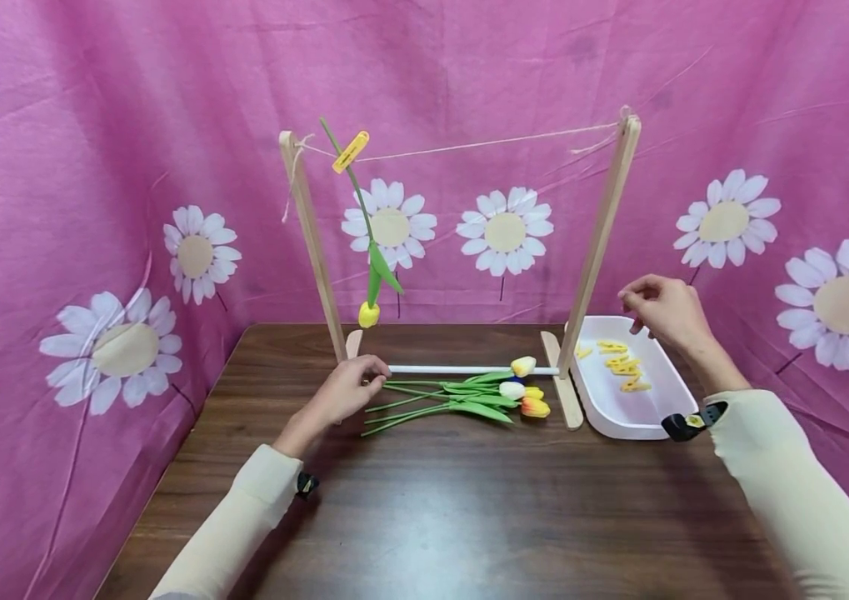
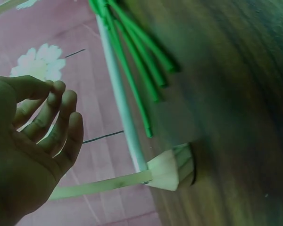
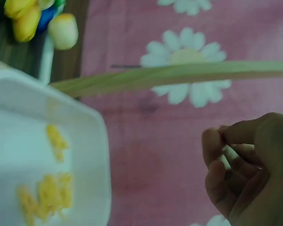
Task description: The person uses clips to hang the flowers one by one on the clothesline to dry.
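My left hand hovers by the foot of the left wooden post, close to the stem ends of several artificial tulips lying on the table. Its fingers are loosely bent; the left wrist view shows nothing in them. Over the white tray hangs my right hand, thumb near the index fingertip, with no object visible between them. Inside the tray lie several yellow clothespins. One yellow tulip hangs head down from the string, fastened near its left end by a yellow clothespin.
A wooden stand carries the string, with a left post, a right post and a white bar low between them. The lying tulips have white, yellow and orange heads. Pink cloth with printed daisies surrounds the brown table.
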Available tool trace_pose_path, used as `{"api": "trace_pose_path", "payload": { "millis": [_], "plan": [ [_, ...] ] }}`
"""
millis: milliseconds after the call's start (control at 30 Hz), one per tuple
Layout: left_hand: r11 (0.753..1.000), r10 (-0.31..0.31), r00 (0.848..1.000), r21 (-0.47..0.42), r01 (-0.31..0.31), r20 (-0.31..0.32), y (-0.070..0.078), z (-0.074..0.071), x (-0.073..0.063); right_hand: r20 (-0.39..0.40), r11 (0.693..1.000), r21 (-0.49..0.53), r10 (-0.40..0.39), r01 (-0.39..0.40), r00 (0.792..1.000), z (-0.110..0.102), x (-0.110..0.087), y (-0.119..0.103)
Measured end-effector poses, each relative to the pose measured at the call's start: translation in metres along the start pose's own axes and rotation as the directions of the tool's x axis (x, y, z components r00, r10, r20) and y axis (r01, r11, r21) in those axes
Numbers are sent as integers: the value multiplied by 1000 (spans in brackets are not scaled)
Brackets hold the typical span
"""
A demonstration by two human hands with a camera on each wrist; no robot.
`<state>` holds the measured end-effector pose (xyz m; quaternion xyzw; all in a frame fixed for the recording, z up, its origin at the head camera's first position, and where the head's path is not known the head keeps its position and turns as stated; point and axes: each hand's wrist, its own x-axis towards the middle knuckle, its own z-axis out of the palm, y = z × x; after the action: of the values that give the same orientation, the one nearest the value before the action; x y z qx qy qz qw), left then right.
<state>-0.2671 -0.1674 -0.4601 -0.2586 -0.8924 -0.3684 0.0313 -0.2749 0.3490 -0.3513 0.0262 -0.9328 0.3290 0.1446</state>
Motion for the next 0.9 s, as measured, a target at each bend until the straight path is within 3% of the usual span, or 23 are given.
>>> {"api": "trace_pose_path", "payload": {
  "millis": [100,200,333,500,667,900],
  "plan": [
    [992,5,1000,128,-5,2,-5,8,2,73,1000,-29,15,-13,997,8,4,14],
    [967,27,1000,252,-25,-5,-10,15,6,143,998,-53,27,-20,989,14,8,26],
    [936,70,997,348,-59,-19,-17,22,11,228,994,-106,47,-23,973,22,13,37],
    [898,117,993,427,-105,-3,-22,30,18,305,981,-189,97,-40,947,35,20,48],
    [867,162,986,471,-162,39,-23,36,24,359,955,-295,117,-6,926,48,25,61],
    [867,106,990,479,-139,96,-23,44,29,480,917,-392,130,80,868,58,26,76]
  ]
}}
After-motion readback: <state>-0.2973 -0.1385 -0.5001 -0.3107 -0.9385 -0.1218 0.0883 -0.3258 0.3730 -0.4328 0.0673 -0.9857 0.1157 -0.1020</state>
